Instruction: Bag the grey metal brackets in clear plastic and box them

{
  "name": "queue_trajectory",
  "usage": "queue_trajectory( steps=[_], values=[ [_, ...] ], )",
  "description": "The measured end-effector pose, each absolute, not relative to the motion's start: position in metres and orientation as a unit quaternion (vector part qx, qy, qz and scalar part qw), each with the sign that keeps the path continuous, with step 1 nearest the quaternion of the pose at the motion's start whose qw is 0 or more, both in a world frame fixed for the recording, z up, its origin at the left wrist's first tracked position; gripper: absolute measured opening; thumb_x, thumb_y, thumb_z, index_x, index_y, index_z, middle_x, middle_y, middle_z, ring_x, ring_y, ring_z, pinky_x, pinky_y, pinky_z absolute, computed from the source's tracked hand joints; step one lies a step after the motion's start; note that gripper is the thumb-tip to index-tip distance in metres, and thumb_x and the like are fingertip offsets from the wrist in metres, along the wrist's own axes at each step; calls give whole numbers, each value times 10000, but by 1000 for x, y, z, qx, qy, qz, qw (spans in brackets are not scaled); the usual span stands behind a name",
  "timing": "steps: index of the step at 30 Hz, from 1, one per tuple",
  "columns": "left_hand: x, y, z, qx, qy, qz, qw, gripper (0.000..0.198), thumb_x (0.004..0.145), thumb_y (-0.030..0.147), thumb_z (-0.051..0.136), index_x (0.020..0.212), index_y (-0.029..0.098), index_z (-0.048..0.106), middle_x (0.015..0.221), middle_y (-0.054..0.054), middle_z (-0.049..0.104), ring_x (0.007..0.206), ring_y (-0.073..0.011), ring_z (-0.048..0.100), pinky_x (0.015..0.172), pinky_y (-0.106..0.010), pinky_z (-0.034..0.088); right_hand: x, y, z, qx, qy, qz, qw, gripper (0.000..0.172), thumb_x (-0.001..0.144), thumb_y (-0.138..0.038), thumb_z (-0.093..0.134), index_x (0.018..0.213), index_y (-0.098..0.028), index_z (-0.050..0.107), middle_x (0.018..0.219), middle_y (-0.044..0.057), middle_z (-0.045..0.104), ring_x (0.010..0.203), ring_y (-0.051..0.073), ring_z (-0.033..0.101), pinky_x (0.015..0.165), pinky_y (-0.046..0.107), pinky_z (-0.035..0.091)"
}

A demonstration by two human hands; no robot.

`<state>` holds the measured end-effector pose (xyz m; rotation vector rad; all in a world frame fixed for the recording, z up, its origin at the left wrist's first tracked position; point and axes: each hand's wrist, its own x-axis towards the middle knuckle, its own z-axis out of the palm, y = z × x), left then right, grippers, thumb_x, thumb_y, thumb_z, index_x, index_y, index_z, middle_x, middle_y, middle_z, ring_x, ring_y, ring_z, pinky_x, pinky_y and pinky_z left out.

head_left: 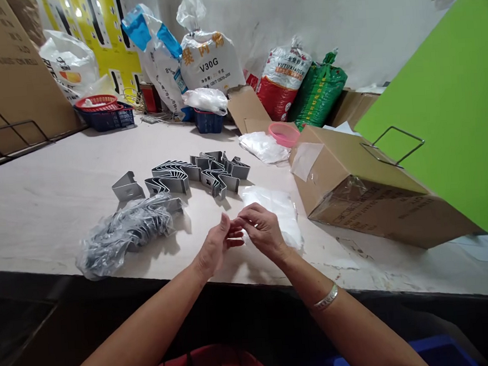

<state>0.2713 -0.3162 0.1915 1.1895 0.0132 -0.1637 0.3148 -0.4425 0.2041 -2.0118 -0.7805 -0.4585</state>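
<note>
My left hand [218, 245] is over the table's front part, thumb raised and fingers apart. The fingers of my right hand [264, 229] are pinched together against the left fingertips; what they hold, if anything, is too small or hidden to make out. Beneath and behind my right hand lies a stack of clear plastic bags [277, 206]. To the left of my hands rests a filled clear plastic bag [128, 230] of grey bent metal pieces. Farther back stand several loose bent metal pieces [170, 177], nested in rows, with one piece [128, 186] apart at the left.
An open cardboard box [353, 192] stands at the right, beside a green panel [443, 113]. Behind are a pink bowl [284, 134], a blue basket [209, 121], a red basket [97, 103] and filled sacks [208, 63]. Another cardboard box [15, 82] is at the left.
</note>
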Motion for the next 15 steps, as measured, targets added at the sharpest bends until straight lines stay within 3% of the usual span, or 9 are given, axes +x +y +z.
queue_trajectory(
  steps=[3, 5, 7, 11, 15],
  values=[
    [273, -306, 199, 406, 97, -187, 889, 423, 716, 522, 564, 651, 104, 560, 561, -9, 528, 523, -92, 523, 549, -239, 477, 300, -432, 197, -823, -371, -135, 409, 143, 788, -183, 515, 699, -178, 627, 757, 36, 588, 672, 122, 558, 604, 242, 480],
    [272, -300, 199, 401, 139, -188, 886, 243, 676, 285, 682, 603, 105, 536, 490, 28, 494, 422, -51, 468, 445, -179, 432, 286, -430, 192, -808, -433, -118, 382, 113, 796, -177, 507, 778, -173, 619, 860, 59, 607, 791, 148, 574, 694, 270, 498],
    [270, -295, 197, 432, 146, -176, 872, 194, 618, 141, 715, 590, 108, 527, 490, 25, 521, 409, -52, 485, 402, -155, 410, 271, -433, 186, -791, -471, -143, 363, 142, 799, -176, 508, 917, -162, 586, 987, 91, 589, 931, 180, 548, 799, 314, 486],
    [266, -292, 196, 494, 155, -182, 836, 207, 614, 118, 712, 597, 117, 506, 521, -20, 590, 424, -110, 563, 408, -202, 464, 250, -448, 171, -792, -429, -236, 364, 335, 796, -106, 480, 1125, -159, 449, 1083, 124, 528, 1019, 198, 507, 850, 354, 471],
    [264, -284, 199, 539, 247, -110, 798, 145, 703, 115, 616, 642, 130, 485, 491, -28, 590, 402, -152, 577, 364, -239, 468, 256, -467, 163, -833, -344, -329, 281, 314, 784, -119, 493, 1092, -166, 452, 1096, 136, 502, 1063, 243, 477, 865, 415, 448]
  ],
)
